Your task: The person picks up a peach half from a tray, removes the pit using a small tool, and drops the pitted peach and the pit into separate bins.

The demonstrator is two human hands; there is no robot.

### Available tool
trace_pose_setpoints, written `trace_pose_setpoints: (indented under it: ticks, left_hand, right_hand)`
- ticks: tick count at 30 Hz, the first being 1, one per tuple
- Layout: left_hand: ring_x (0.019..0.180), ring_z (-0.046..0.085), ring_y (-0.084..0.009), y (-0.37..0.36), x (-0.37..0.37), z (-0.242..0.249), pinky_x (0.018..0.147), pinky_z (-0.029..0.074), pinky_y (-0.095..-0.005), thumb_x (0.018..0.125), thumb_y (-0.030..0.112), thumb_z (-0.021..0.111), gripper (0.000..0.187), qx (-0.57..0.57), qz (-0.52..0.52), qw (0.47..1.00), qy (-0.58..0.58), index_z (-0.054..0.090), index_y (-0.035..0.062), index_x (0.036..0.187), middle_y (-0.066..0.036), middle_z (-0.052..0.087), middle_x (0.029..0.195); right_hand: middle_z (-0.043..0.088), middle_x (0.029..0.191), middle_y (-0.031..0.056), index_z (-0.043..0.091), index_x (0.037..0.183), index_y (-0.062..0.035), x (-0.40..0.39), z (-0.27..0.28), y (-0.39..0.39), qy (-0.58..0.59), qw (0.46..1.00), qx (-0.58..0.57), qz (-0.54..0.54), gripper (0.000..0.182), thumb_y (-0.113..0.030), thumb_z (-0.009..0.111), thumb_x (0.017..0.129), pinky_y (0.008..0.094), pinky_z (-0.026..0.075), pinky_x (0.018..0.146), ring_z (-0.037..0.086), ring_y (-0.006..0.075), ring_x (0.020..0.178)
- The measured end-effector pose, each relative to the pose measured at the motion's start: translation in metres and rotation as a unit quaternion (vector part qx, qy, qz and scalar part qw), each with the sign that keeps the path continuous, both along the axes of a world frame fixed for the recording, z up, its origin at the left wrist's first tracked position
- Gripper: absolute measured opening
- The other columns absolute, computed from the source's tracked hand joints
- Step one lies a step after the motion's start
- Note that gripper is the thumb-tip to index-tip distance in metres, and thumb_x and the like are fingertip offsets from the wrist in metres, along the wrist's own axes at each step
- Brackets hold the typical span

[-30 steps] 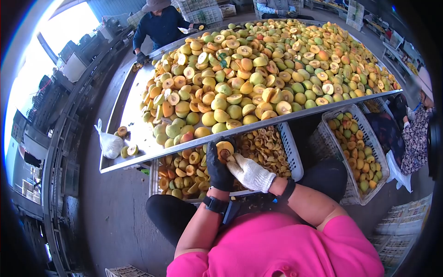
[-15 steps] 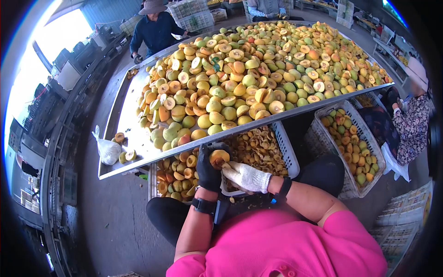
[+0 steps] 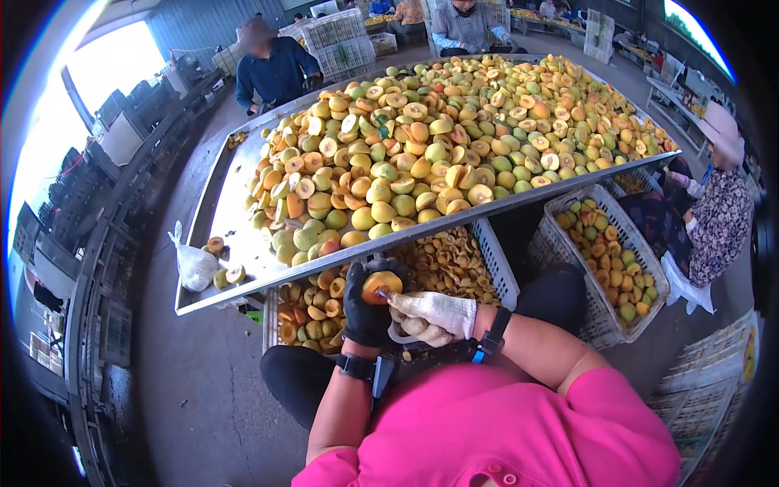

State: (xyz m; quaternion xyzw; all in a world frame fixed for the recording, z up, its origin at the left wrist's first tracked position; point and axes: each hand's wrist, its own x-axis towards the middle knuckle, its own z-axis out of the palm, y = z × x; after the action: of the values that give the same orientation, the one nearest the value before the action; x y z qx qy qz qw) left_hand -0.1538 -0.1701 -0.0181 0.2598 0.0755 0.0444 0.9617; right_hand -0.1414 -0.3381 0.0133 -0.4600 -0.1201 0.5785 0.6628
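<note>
In my black-gloved left hand (image 3: pixel 367 312) is a peach half (image 3: pixel 380 286), its orange cut side facing up toward me. My white-gloved right hand (image 3: pixel 434 315) is closed around a small pitting tool (image 3: pixel 384 294); only a bit of dark metal shows at the fruit, the rest is hidden in the fist. Both hands meet just below the near edge of a metal table (image 3: pixel 268 286). On it lies a large heap of halved yellow-green peaches (image 3: pixel 406 174). Under my hands are a crate of peach halves (image 3: pixel 304 321) and another with brownish scraps (image 3: pixel 454 260).
A white plastic bag (image 3: pixel 193 264) and a few loose halves (image 3: pixel 231 276) lie on the table's left corner. A crate of peaches (image 3: pixel 604 260) stands at right, beside a seated person (image 3: pixel 718 215). Two people (image 3: pixel 276 73) (image 3: pixel 466 28) are across the table. Stacked crates (image 3: pixel 706 390) stand lower right.
The camera view has tilted up a little. The peach half has turned in my left hand, and my right fingers have curled in more, with the tool's metal now showing at its cut face.
</note>
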Motion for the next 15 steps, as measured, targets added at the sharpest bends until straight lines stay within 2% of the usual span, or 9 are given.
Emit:
trace_pose_setpoints:
  ticks: [1,2,3,4,6,8,9,12,15]
  left_hand:
    - [0.094,0.068,-0.0216,0.000,-0.001,-0.007,0.081,0.054,-0.0340,0.102,0.022,0.052,0.023,0.211,0.071,0.974,-0.045,0.066,0.0050,0.109,-0.008,0.071,0.104]
    - [0.092,0.068,-0.0220,0.000,-0.003,-0.014,0.081,0.054,-0.0344,0.101,0.020,0.053,0.021,0.410,0.139,0.898,-0.084,0.066,0.0051,0.108,-0.008,0.071,0.105]
    - [0.091,0.068,-0.0224,0.000,-0.004,-0.021,0.082,0.054,-0.0347,0.100,0.018,0.053,0.019,0.588,0.199,0.775,-0.118,0.066,0.0052,0.108,-0.008,0.072,0.105]
    - [0.088,0.068,-0.0219,0.002,-0.002,-0.026,0.081,0.054,-0.0347,0.100,0.018,0.055,0.018,0.597,0.198,0.771,-0.102,0.066,0.0047,0.106,-0.008,0.072,0.103]
    - [0.083,0.068,-0.0210,0.008,0.004,-0.028,0.079,0.054,-0.0348,0.098,0.017,0.057,0.016,0.615,0.193,0.761,-0.072,0.066,0.0037,0.102,-0.008,0.073,0.099]
    - [0.077,0.067,-0.0192,0.016,0.007,-0.026,0.075,0.054,-0.0325,0.099,0.021,0.057,0.021,0.579,0.099,0.803,-0.096,0.068,0.0025,0.097,-0.008,0.072,0.091]
    - [0.074,0.067,-0.0184,0.015,0.008,-0.024,0.074,0.054,-0.0317,0.099,0.023,0.057,0.025,0.531,0.057,0.841,-0.088,0.069,0.0017,0.095,-0.008,0.072,0.088]
    - [0.071,0.066,-0.0162,0.007,0.004,0.003,0.070,0.053,-0.0297,0.101,0.030,0.056,0.037,0.314,-0.054,0.948,-0.008,0.072,-0.0008,0.088,-0.008,0.072,0.080]
    - [0.071,0.066,-0.0154,0.008,0.003,-0.001,0.071,0.053,-0.0285,0.103,0.038,0.052,0.048,0.442,-0.052,0.895,-0.036,0.074,-0.0026,0.088,-0.010,0.073,0.081]
  right_hand:
    - [0.035,0.059,-0.0078,0.045,0.084,-0.0195,0.000,0.000,0.001,0.001,1.000,-0.012,0.009,0.039,-0.052,0.042,0.105,0.0230,0.018,0.033,0.025,0.0032,0.039]
    - [0.036,0.059,-0.0073,0.045,0.085,-0.0189,-0.002,-0.001,0.003,-0.058,0.997,-0.042,0.002,0.039,-0.052,0.042,0.106,0.0237,0.018,0.033,0.025,0.0041,0.039]
    - [0.036,0.059,-0.0068,0.045,0.085,-0.0184,-0.005,-0.003,0.005,-0.116,0.991,-0.071,-0.004,0.039,-0.052,0.041,0.106,0.0244,0.019,0.032,0.026,0.0049,0.039]
    - [0.037,0.059,-0.0063,0.046,0.085,-0.0178,-0.006,-0.003,0.006,-0.174,0.980,-0.099,-0.009,0.040,-0.051,0.041,0.106,0.0251,0.019,0.032,0.026,0.0057,0.038]
    - [0.039,0.060,-0.0050,0.045,0.087,-0.0170,-0.008,-0.002,0.006,-0.156,0.984,-0.090,-0.006,0.040,-0.051,0.040,0.106,0.0264,0.021,0.033,0.026,0.0074,0.037]
    - [0.038,0.060,-0.0050,0.045,0.087,-0.0176,-0.010,-0.003,0.004,-0.119,0.990,-0.074,-0.002,0.039,-0.052,0.040,0.106,0.0260,0.022,0.033,0.026,0.0070,0.038]
    - [0.037,0.060,-0.0053,0.046,0.087,-0.0177,-0.009,-0.005,0.002,-0.100,0.993,-0.065,0.004,0.039,-0.052,0.040,0.106,0.0257,0.022,0.034,0.026,0.0068,0.038]
    - [0.035,0.060,-0.0063,0.046,0.088,-0.0183,-0.002,-0.015,-0.001,-0.037,0.998,-0.034,0.023,0.038,-0.052,0.041,0.105,0.0246,0.022,0.034,0.025,0.0055,0.038]
    - [0.035,0.061,-0.0074,0.049,0.091,-0.0181,0.002,-0.027,-0.003,0.040,0.998,-0.001,0.038,0.038,-0.053,0.043,0.105,0.0217,0.022,0.034,0.026,0.0030,0.039]
